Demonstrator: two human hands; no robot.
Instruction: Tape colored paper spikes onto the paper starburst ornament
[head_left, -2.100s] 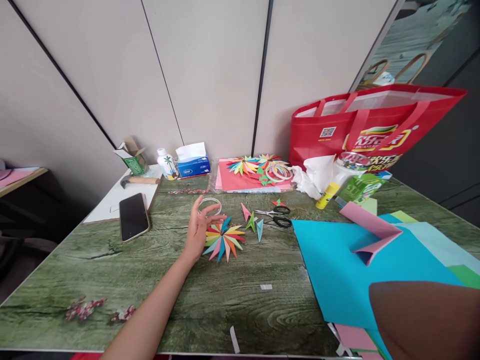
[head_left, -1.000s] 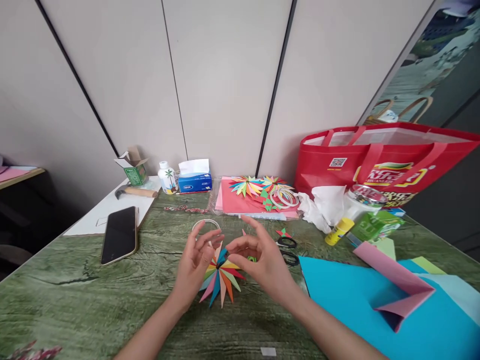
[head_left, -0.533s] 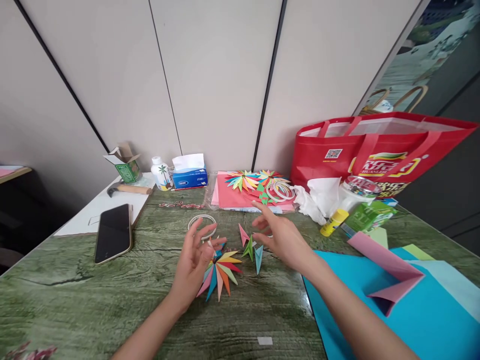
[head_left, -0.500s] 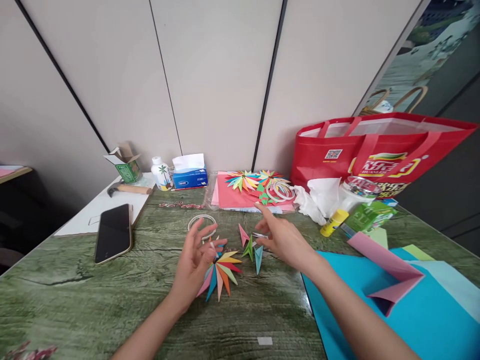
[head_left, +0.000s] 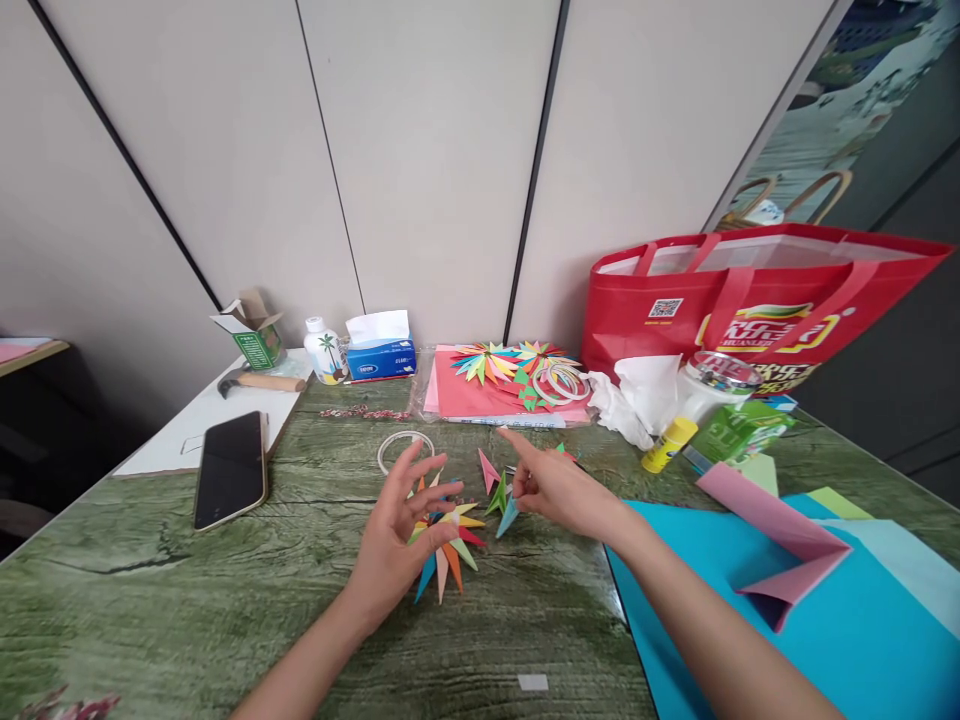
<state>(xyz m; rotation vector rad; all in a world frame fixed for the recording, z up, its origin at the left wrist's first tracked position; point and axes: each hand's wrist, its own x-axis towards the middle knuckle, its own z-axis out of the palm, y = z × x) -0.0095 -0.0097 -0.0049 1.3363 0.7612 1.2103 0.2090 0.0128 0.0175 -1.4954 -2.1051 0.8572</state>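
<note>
My left hand [head_left: 397, 525] hovers at a multicoloured folded-paper star [head_left: 448, 565], its fingers spread and partly hiding the star. My right hand [head_left: 559, 485] pinches a light-blue folded paper point [head_left: 508, 517] between thumb and fingers, with the index finger stretched out. Beside that piece, a green folded point [head_left: 497, 494] and a pink one [head_left: 488, 471] lie on the table. A roll of white tape [head_left: 405, 440] rests just beyond my left hand. Some small items behind my right hand are mostly hidden.
Two finished paper stars [head_left: 484, 362] and tape rolls [head_left: 561, 383] lie on red paper at the back. A yellow glue stick [head_left: 669, 445], red bag [head_left: 660, 290] and blue sheets [head_left: 720, 600] are to the right. A phone [head_left: 231, 470] and hammer [head_left: 262, 381] are left.
My right hand has come down and left onto the light-blue paper point, which is now tilted. My left hand has shifted slightly right over the star, fingers still spread.
</note>
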